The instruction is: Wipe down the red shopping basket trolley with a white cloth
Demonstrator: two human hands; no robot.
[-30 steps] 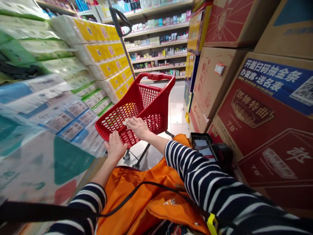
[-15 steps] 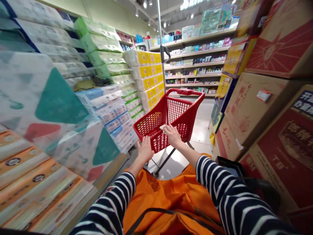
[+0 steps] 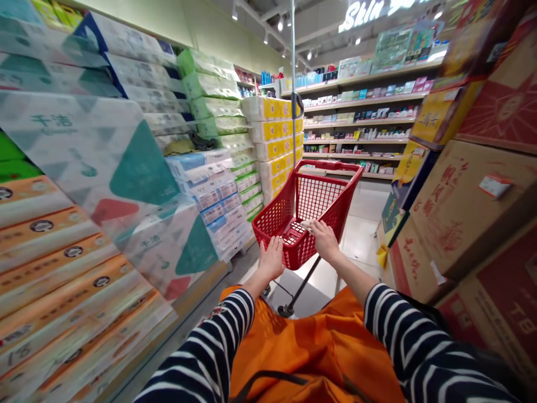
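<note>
A red plastic shopping cart (image 3: pixel 327 193) with a perforated basket stands in front of me, its handle end farther away. My left hand (image 3: pixel 272 258) is at the near left corner of the basket, fingers stretched out over the rim. At the near right side, my right hand (image 3: pixel 324 239) is closed on a small crumpled white wad (image 3: pixel 307 224), perhaps a tissue or cloth, against the basket's rim. The palm side of both hands is hidden. No goods show inside the basket.
Packs of tissue paper (image 3: pixel 146 162) are piled along the left. Cardboard cartons (image 3: pixel 465 201) are stacked close on the right. Shelves of small boxes and bottles (image 3: pixel 361 120) stand behind the cart. A metal pole (image 3: pixel 292 61) rises near it, and pale floor tiles (image 3: pixel 356 240) run alongside.
The view has swung left, so the cart and both hands appear farther right. Both hands stay at the basket's near end, and the white wad is still in my right hand.
</note>
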